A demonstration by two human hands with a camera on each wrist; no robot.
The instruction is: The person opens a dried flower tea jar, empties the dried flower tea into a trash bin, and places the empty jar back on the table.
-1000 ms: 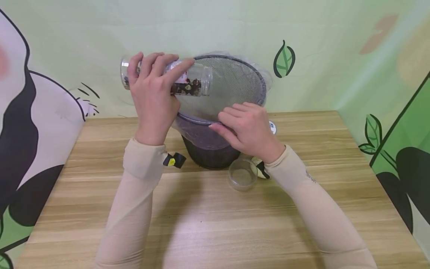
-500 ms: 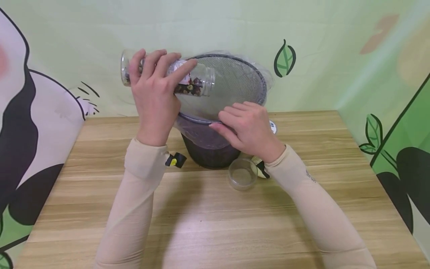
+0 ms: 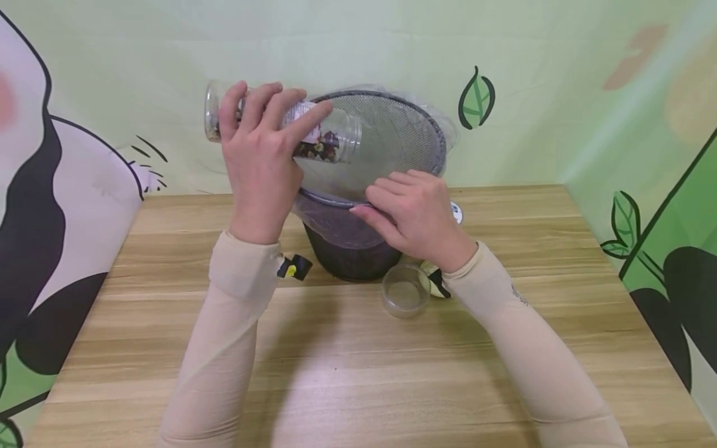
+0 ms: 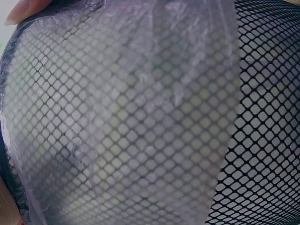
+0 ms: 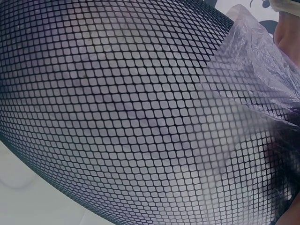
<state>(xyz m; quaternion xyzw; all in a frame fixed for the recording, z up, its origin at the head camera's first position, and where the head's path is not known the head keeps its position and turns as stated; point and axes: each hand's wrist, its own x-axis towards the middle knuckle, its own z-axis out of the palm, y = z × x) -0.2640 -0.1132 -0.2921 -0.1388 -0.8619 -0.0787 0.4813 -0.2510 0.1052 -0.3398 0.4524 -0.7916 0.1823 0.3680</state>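
My left hand (image 3: 260,165) grips a clear jar (image 3: 350,134) that lies nearly level, its uncapped mouth pointing right and tilted slightly down over a wastebasket. Dark dried pieces (image 3: 322,148) with reddish and yellowish bits lie along the jar's lower side, behind a white label. The black mesh wastebasket (image 3: 353,258) leans toward me, lined with a thin clear plastic bag (image 3: 336,225) folded over its rim. My right hand (image 3: 411,214) holds the near rim, thumb outside and fingers curled over. Both wrist views are filled by mesh (image 5: 117,103) and bag film (image 4: 140,93).
A round clear lid (image 3: 405,292) rests on the wooden table (image 3: 347,386) in front of the basket. Partly behind my right wrist is a small white round item (image 3: 456,213). A printed cloth backdrop (image 3: 392,43) stands close behind the basket.
The jar has shifted slightly right in my left hand's grip, its base rising and its mouth dipping a little. My right hand and the basket stay in place.
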